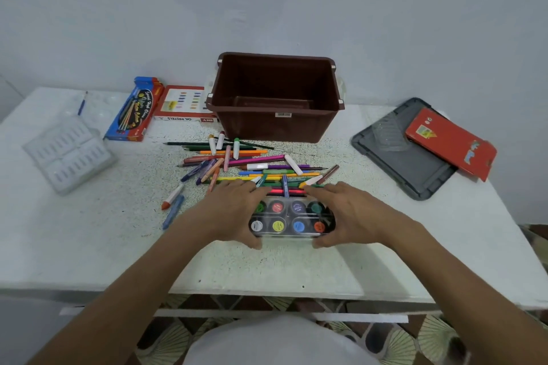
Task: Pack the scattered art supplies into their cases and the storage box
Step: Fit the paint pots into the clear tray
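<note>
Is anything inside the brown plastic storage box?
Empty: the lidless brown plastic storage box shows a bare floor; the coloured pencils and crayons lie on the white table in front of it.

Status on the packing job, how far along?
Done: nothing visibly; the brown storage box looks empty. In hand: left hand and right hand grip the paint set at its ends. Left: the pencil and crayon pile, the oil pastels box, the red case, the grey lid.
</note>
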`<state>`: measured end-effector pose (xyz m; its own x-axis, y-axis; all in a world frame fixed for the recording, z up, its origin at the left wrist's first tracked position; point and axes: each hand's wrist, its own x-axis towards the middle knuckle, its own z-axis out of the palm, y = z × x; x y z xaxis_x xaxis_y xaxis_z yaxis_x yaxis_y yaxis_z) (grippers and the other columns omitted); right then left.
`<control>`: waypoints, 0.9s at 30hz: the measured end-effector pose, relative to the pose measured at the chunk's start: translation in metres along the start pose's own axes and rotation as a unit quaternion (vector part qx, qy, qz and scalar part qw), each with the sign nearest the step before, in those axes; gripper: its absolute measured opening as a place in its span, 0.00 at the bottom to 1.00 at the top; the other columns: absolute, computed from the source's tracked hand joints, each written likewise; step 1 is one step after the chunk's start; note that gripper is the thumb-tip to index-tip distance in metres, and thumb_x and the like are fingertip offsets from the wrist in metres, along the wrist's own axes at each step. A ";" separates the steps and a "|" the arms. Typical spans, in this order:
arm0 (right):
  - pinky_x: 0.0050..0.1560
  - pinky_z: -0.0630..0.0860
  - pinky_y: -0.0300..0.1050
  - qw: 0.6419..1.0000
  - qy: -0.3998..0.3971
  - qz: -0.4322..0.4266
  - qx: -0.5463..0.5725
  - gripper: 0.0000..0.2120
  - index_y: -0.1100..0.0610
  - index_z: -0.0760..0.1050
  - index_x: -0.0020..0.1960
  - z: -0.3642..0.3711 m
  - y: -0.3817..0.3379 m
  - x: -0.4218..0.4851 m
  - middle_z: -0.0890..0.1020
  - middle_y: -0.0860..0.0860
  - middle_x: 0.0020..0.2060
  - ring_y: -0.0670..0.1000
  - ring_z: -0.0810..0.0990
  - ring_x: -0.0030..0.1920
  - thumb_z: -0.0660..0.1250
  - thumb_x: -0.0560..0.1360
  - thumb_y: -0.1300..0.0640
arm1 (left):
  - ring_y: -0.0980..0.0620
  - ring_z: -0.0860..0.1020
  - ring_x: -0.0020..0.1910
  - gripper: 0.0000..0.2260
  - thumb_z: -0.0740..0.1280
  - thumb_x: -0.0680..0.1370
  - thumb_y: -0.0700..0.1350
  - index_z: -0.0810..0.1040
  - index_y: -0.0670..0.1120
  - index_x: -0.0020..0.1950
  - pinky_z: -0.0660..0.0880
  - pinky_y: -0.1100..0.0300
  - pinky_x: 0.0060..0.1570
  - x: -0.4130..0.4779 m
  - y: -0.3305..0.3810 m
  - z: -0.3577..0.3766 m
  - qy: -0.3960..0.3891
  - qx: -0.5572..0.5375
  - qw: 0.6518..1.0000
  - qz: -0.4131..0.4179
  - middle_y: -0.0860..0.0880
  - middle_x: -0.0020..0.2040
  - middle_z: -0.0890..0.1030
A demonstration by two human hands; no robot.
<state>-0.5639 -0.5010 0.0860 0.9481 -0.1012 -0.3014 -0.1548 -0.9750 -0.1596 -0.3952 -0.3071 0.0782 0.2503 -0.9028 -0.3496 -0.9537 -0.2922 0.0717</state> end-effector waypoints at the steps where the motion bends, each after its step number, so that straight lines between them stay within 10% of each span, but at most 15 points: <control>1: 0.58 0.71 0.45 1.000 -0.005 -0.001 0.009 0.49 0.49 0.55 0.79 -0.010 0.000 0.001 0.72 0.50 0.69 0.52 0.71 0.63 0.71 0.67 0.31 | 0.48 0.67 0.69 0.47 0.71 0.68 0.68 0.55 0.49 0.78 0.63 0.50 0.70 0.000 -0.001 -0.009 -0.007 -0.007 1.000 -0.001 0.48 0.71 0.69; 6: 0.59 0.74 0.48 1.000 -0.010 0.011 0.011 0.43 0.49 0.66 0.73 -0.073 0.003 0.015 0.77 0.48 0.58 0.49 0.73 0.57 0.74 0.65 0.33 | 0.52 0.71 0.62 0.44 0.76 0.65 0.64 0.63 0.52 0.75 0.68 0.53 0.66 0.006 -0.016 -0.062 0.016 -0.048 0.999 -0.018 0.52 0.66 0.74; 19: 0.61 0.70 0.52 0.977 0.189 0.041 -0.086 0.51 0.55 0.58 0.78 -0.173 0.062 0.127 0.72 0.55 0.68 0.57 0.69 0.66 0.73 0.65 0.32 | 0.44 0.67 0.68 0.48 0.72 0.68 0.67 0.55 0.48 0.79 0.66 0.49 0.64 0.101 -0.106 -0.169 0.210 0.121 0.967 -0.075 0.45 0.72 0.68; 27: 0.65 0.69 0.54 0.980 0.134 0.047 -0.142 0.52 0.58 0.54 0.78 -0.141 0.096 0.212 0.70 0.57 0.69 0.59 0.68 0.67 0.72 0.67 0.32 | 0.44 0.67 0.69 0.49 0.74 0.68 0.64 0.53 0.46 0.79 0.68 0.49 0.63 0.180 -0.151 -0.129 0.159 0.119 0.976 -0.092 0.44 0.72 0.67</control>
<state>-0.3389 -0.6442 0.1395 0.9781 -0.2045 -0.0382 -0.1976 -0.9707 0.1365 -0.1845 -0.4661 0.1250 0.4233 -0.9056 -0.0254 -0.8901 -0.4105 -0.1980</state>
